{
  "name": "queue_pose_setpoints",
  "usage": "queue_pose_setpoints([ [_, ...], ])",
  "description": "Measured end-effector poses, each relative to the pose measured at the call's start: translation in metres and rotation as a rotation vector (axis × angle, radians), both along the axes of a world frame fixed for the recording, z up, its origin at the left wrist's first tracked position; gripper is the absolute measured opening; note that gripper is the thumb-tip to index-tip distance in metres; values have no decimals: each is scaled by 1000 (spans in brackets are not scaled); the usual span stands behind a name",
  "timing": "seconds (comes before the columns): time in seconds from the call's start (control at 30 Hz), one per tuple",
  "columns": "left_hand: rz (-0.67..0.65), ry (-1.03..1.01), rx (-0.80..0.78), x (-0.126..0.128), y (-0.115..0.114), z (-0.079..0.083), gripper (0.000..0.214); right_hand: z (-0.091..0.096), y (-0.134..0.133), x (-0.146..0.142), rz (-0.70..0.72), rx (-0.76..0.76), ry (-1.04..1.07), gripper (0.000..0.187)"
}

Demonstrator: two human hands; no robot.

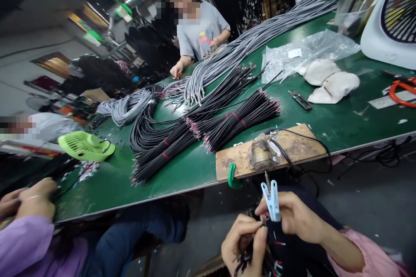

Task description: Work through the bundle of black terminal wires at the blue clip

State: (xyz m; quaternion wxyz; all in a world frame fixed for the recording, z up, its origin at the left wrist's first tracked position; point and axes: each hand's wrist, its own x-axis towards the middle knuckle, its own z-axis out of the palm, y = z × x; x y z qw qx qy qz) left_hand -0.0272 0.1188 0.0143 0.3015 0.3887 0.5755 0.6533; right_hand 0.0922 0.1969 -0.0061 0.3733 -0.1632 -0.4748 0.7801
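My left hand [243, 242] is closed around a bundle of thin black cables [242, 262] with stripped red, white and green ends. Between its thumb and forefinger one cable end points up. Fingertips of my right hand [294, 216] are pinched at that end, partly behind a light-blue clothes peg [272, 202]. The peg hangs by the metal shaft [267, 178] of a small grimy motor [261, 154], just below the table edge. That motor is mounted on a wooden board [302, 143], held by a green clamp [233, 176].
Tied black cable bundles [240, 119] and long grey cables [234, 52] lie across the green table [123, 194]. Thread snips [299, 100], orange-handled scissors [401, 93] and a white fan [380, 34] are at right. One co-worker's hands [35, 199] are at left; another person [201, 30] sits opposite.
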Motion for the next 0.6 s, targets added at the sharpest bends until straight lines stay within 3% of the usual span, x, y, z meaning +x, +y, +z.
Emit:
queue_pose_setpoints([
  [0.13,-83,-161,-147,-6,-7,-9,23,1,-5,6,-150,296,-95,19],
  [0.27,-52,-234,-235,-2,-13,-15,21,9,-9,10,-325,572,-288,13],
  [0.37,3,-229,-262,-1,-14,-19,28,11,-9,14,-317,623,-361,12],
  [0.47,-42,-37,-206,-7,-13,-22,20,8,-8,15,-190,476,-330,12],
  [0.53,-147,141,-102,-13,-13,-25,10,2,-9,14,-57,221,-253,6],
  [0.6,-286,230,16,-18,-14,-27,15,-5,-11,11,75,-94,-141,8],
])
